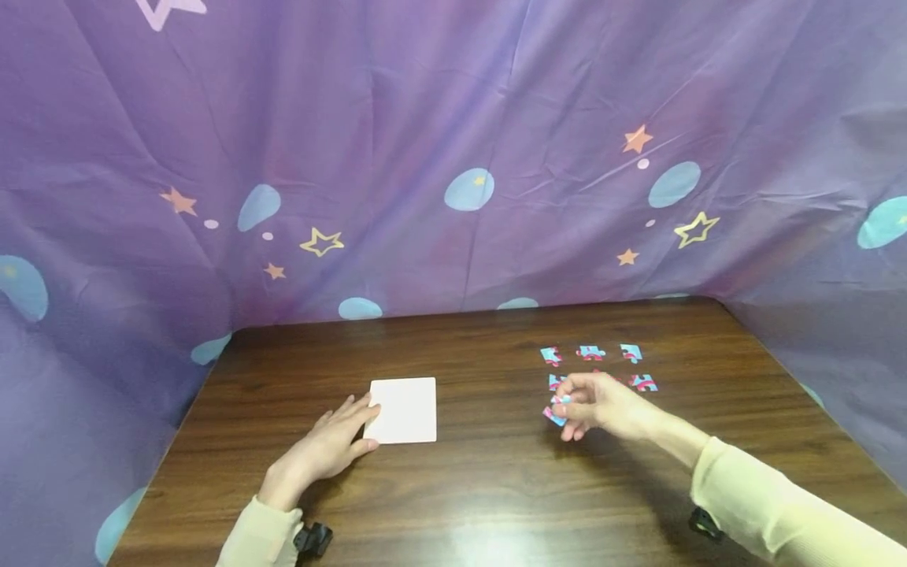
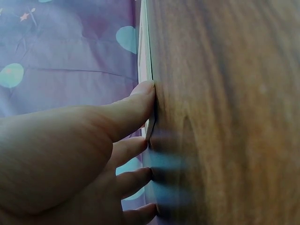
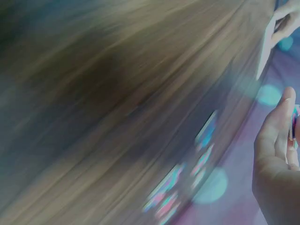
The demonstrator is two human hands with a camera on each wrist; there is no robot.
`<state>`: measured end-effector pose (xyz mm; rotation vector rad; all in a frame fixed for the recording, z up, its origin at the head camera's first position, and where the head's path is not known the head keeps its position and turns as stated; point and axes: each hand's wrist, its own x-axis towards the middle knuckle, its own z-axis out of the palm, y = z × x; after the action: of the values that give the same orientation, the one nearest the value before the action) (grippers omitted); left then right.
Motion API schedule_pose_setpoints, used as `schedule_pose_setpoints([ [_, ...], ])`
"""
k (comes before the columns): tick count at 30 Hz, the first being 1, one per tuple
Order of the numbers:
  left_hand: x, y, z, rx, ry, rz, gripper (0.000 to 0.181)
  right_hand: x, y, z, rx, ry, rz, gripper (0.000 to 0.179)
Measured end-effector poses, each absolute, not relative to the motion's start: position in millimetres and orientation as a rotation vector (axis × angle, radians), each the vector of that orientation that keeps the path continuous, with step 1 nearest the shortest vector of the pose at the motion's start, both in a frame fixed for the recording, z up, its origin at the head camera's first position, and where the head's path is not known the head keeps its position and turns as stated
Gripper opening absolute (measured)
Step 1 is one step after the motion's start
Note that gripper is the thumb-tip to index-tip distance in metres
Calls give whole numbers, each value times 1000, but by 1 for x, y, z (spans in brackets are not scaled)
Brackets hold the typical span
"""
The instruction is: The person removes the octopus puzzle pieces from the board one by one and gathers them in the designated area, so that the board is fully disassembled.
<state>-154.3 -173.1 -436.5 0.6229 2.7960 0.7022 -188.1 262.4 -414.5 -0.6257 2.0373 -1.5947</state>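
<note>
A flat white square board (image 1: 402, 410) lies left of centre on the table. My left hand (image 1: 327, 442) rests at its left side, fingers fairly straight, with thumb and fingertips on the board's edge; the left wrist view shows the board (image 2: 143, 56) edge-on beside the thumb. To the right, my right hand (image 1: 602, 407) pinches a pink-and-blue jigsaw piece (image 1: 555, 416) between thumb and fingers, above the wood. Part of that piece is covered by the fingers. In the right wrist view the jigsaw piece (image 3: 294, 124) shows at the frame's right edge.
Several more jigsaw pieces (image 1: 590, 353) lie in two rows just beyond my right hand, some partly hidden by it. The brown wooden table (image 1: 489, 472) reaches back to a purple curtain (image 1: 411, 157) with stars and ovals, which also hangs along both sides.
</note>
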Motion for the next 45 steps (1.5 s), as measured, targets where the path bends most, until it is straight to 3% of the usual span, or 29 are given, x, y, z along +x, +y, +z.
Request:
schedule_pose_setpoints([
  [13,-154,-172,-439,621,2816,677,55,-176,349,-411,-601,2165,-1475,21],
  [26,-155,-171,-438,639,2824,674,54,-178,407,-423,-618,2039,-1469,35],
  [38,-154,-172,-437,642,2825,674,55,-185,407,-430,-501,2492,-1299,20],
  [45,-156,-173,-441,645,2808,686,56,-190,402,-432,-464,2564,-1192,26],
])
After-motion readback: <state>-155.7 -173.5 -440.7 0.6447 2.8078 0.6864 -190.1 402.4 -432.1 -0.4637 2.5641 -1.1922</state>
